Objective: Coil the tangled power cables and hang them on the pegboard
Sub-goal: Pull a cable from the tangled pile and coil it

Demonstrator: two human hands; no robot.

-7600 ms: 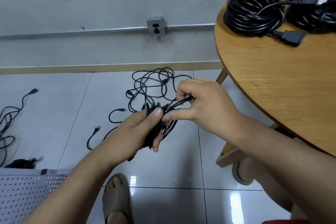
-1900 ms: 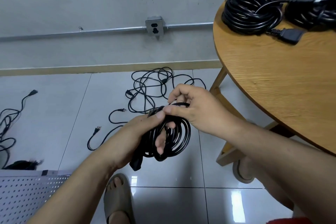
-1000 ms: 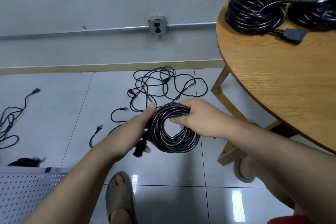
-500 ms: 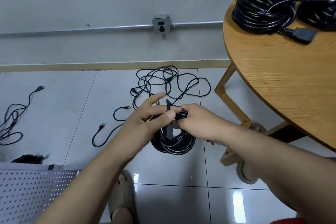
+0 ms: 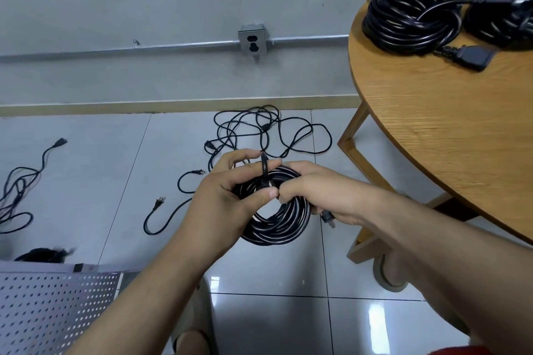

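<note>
Both forearms reach in from the bottom edge, and the hands meet mid-frame above the floor tiles. The black cable coil (image 5: 277, 225) is held between them, left of the wooden table (image 5: 450, 138).

- **Left hand** (image 5: 227, 202): palm turned rightward. Thumb and curled fingers pinch the upright cable end (image 5: 264, 168) at the coil's top.
- **Right hand** (image 5: 313, 190): knuckles up, fingers curled tight round the coil's upper-right strands. A plug (image 5: 328, 217) pokes out under the wrist.

The pegboard (image 5: 52, 305) lies at lower left. A tangled cable (image 5: 261, 130) sprawls on the floor beyond the hands. More coils (image 5: 409, 20) sit on the table.
</note>
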